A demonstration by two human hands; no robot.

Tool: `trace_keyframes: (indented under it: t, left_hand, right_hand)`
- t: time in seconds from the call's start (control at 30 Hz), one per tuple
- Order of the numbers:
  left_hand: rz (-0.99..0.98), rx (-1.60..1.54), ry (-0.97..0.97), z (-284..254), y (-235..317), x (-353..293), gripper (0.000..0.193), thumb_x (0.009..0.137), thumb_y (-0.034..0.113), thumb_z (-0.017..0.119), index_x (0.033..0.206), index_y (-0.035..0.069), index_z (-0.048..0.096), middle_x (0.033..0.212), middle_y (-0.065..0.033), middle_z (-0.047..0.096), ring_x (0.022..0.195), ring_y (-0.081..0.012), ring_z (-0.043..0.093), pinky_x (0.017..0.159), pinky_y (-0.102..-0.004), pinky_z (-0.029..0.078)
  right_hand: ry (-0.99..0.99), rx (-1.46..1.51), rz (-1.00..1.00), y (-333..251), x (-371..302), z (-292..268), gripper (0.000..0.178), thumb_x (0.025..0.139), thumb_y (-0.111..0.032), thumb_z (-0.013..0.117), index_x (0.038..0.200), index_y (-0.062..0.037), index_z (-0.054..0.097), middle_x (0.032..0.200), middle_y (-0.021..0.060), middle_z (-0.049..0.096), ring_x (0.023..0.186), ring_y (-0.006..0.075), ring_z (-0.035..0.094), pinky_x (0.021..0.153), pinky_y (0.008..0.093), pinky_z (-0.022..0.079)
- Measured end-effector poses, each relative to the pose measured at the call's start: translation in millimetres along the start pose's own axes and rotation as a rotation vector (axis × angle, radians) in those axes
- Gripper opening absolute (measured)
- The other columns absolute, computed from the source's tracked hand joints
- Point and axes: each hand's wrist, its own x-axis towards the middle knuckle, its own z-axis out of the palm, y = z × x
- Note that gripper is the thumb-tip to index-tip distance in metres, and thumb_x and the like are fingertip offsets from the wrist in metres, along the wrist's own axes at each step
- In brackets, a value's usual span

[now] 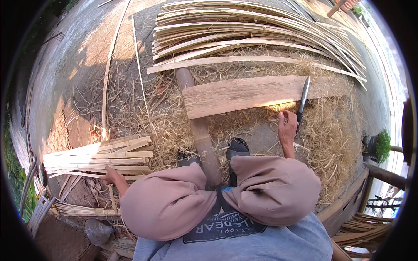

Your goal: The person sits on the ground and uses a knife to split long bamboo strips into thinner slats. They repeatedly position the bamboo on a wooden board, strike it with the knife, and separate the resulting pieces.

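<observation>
From where I stand, the knife (304, 98) lies across the right part of the board (244, 95), its long axis running away from the person, handle off the near edge. The right hand (287, 130) is nearer, just left of that handle, fingers loosely parted, seemingly empty. Near-left of the board, the left hand (113, 175) meets the strips (126, 155); its grip I can't tell. One knife, one board, strips beyond counting.
</observation>
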Motion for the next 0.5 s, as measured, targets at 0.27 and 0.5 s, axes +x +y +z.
trace_keyframes:
  t: [0.27, 0.5]
  left_hand:
    - [1.287, 0.065, -0.929, 121.2, 157.1, -175.7, 0.051, 0.103, 0.024, 0.061, 0.15, 0.009, 0.051, 0.146, -0.0182, 0.058, 0.139, -0.0345, 0.051, 0.116, -0.0447, 0.04]
    - [1.911, 0.312, -0.683, 264.2, 182.8, -213.2, 0.061, 0.096, 0.021, 0.065, 0.153, 0.013, 0.044, 0.152, -0.017, 0.05, 0.13, -0.0381, 0.057, 0.119, -0.0513, 0.035]
  right_hand:
    - [0.019, -0.244, 0.446, 136.8, -2.7, 18.0, 0.054, 0.097, -0.037, 0.067, 0.131, 0.0014, 0.051, 0.119, 0.0288, 0.06, 0.112, 0.0469, 0.06, 0.094, 0.0527, 0.049]
    - [0.036, -0.139, 0.386, 110.1, 12.0, 20.0, 0.042, 0.099, -0.033, 0.065, 0.122, 0.0004, 0.055, 0.107, 0.0244, 0.066, 0.099, 0.0437, 0.067, 0.086, 0.0534, 0.054]
